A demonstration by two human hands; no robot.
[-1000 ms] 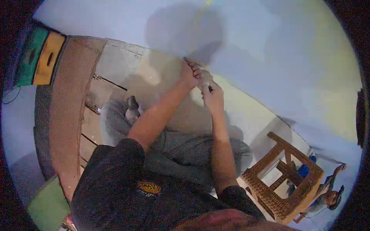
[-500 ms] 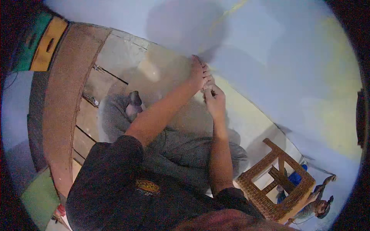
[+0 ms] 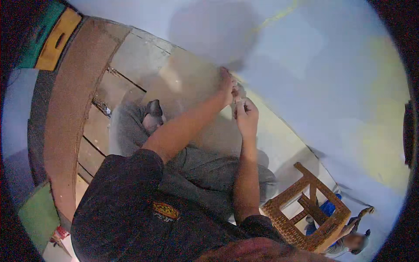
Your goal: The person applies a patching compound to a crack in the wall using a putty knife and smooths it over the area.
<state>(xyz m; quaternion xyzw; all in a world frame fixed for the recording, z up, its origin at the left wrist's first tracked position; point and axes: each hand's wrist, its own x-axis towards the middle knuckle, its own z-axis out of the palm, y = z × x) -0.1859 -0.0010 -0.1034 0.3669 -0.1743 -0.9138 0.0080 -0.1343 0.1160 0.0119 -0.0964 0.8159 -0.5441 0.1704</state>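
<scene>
My left hand (image 3: pixel 229 89) and my right hand (image 3: pixel 247 114) meet in front of me, over the floor close to the pale wall. The left hand's fingers are curled. My right hand is pinched, its thumb and fingertips up against the left hand's fingers. Whatever lies between them is too small and blurred to make out. Below my forearms are my folded legs in grey trousers (image 3: pixel 205 168), with a foot (image 3: pixel 153 118) partly covered in something dark.
A brown woven stool frame (image 3: pixel 305 187) stands at the lower right, with another person (image 3: pixel 349 240) beyond it. The pale wall (image 3: pixel 305 87) rises ahead and to the right. Left are a brown strip (image 3: pixel 74 91), a green and yellow drawer unit (image 3: pixel 58 46) and a green panel (image 3: pixel 39 218).
My view has shifted slightly. The right hand's fingers have changed their pinch a little and tilted upward; both hands stay together in much the same place.
</scene>
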